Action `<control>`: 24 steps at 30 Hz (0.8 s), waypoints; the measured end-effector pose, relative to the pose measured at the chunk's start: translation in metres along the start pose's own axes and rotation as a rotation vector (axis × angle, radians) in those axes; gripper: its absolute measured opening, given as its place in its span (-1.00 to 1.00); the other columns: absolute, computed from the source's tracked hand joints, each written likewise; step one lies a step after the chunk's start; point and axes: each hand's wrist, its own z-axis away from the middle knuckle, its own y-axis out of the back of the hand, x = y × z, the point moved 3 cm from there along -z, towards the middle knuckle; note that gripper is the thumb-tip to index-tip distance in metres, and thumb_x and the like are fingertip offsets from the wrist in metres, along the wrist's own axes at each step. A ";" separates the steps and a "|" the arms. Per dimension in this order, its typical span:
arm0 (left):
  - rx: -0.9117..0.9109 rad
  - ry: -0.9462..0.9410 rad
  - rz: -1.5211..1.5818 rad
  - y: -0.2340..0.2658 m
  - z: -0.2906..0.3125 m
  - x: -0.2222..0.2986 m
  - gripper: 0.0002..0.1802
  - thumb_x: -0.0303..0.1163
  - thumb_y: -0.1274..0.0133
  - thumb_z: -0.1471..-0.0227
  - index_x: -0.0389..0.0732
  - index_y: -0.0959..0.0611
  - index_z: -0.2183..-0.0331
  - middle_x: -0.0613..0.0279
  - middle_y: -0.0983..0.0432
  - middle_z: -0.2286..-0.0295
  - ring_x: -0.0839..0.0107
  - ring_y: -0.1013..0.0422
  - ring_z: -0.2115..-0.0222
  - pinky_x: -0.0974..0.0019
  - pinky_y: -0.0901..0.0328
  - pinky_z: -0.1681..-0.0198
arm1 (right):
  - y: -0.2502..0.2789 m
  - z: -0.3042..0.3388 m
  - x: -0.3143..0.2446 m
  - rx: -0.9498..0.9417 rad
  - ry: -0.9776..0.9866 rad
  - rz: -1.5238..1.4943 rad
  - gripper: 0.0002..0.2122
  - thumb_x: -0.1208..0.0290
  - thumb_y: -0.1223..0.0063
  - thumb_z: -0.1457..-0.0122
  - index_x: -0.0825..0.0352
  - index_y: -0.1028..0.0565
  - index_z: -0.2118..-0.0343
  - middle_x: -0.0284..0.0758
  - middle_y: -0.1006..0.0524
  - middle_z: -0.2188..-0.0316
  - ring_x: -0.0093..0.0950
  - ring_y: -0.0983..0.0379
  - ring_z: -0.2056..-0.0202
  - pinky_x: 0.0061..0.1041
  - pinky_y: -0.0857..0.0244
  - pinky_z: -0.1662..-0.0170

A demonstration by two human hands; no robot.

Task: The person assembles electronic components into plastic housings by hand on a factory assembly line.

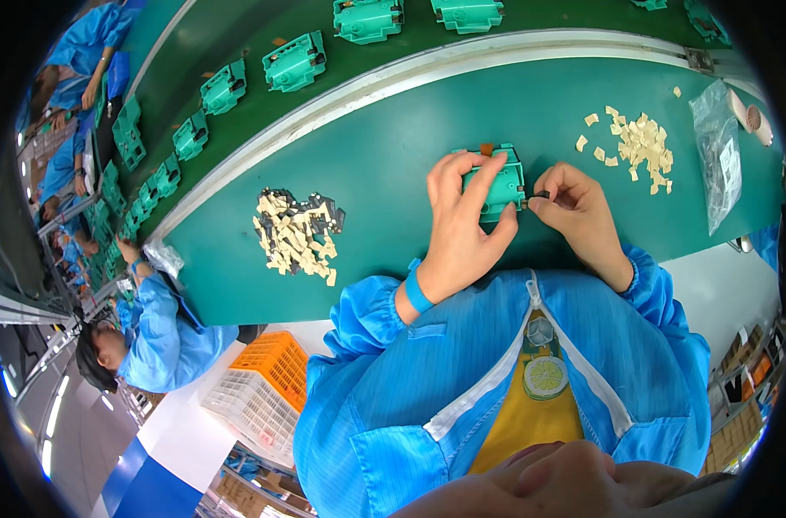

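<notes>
A teal plastic housing (502,185) lies on the green worktop close in front of me. My left hand (464,203) is closed around its left side, fingers over the top and thumb at the near edge. At the housing's right edge, my right hand (577,200) pinches a small dark piece (541,196) between thumb and fingertips. Whether that piece touches the housing I cannot tell. A small orange-brown tab (487,149) shows at the housing's far edge.
Left on the worktop (384,129) lies a heap of cream and black pieces (293,233). Cream chips (641,147) are scattered at right, beside a clear plastic bag (716,155). Beyond a pale rail (358,86), similar teal housings (294,62) line a belt. A co-worker (164,332) sits at left near crates (259,388).
</notes>
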 end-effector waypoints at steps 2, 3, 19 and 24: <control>0.004 0.002 0.006 -0.001 0.000 -0.001 -0.33 -0.54 -0.25 0.12 -0.19 -0.55 -0.12 0.05 -0.32 -0.03 -0.01 -0.19 -0.13 0.03 -0.19 -0.20 | -0.001 0.000 -0.001 -0.001 0.000 0.020 -0.82 0.65 -0.18 -0.16 0.32 -0.37 0.42 -0.46 -0.44 0.36 -0.77 -0.32 0.34 -0.70 -0.22 0.30; 0.012 0.004 0.010 -0.001 0.001 -0.002 -0.33 -0.54 -0.24 0.12 -0.19 -0.56 -0.11 0.04 -0.32 -0.02 -0.01 -0.19 -0.13 0.04 -0.18 -0.20 | -0.001 -0.001 -0.001 -0.006 -0.010 0.042 -0.83 0.64 -0.19 -0.16 0.32 -0.38 0.42 -0.47 -0.43 0.37 -0.77 -0.31 0.35 -0.70 -0.21 0.31; -0.009 0.041 0.016 -0.002 -0.002 -0.003 -0.36 -0.51 -0.29 0.10 -0.17 -0.58 -0.09 0.07 -0.32 -0.02 0.02 -0.18 -0.11 0.05 -0.18 -0.18 | -0.003 -0.003 -0.005 0.030 -0.019 0.141 -0.84 0.61 -0.18 -0.13 0.32 -0.38 0.44 -0.52 -0.41 0.47 -0.78 -0.26 0.44 -0.68 -0.15 0.40; -0.027 0.051 0.025 -0.004 -0.003 -0.005 -0.38 -0.51 -0.31 0.10 -0.16 -0.58 -0.07 0.07 -0.32 -0.01 0.02 -0.19 -0.11 0.06 -0.18 -0.18 | -0.003 -0.002 -0.007 0.070 -0.002 0.225 -0.84 0.59 -0.20 -0.12 0.34 -0.39 0.45 -0.50 -0.42 0.51 -0.74 -0.30 0.45 -0.64 -0.20 0.39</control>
